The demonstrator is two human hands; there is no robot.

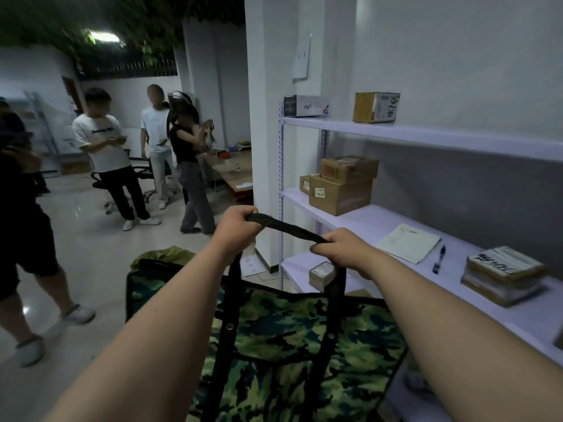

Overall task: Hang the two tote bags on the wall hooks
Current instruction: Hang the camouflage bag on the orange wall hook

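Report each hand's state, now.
Left hand: closed on the black strap of the camouflage tote bag.
Right hand: closed on the same strap.

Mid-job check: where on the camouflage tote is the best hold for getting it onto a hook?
Grip the black strap, from above, near its two ends, as the left hand and right hand do now. Stretched between them, it leaves an open span to drop over a hook, and the camouflage tote hangs level beneath. No hook shows in this view.
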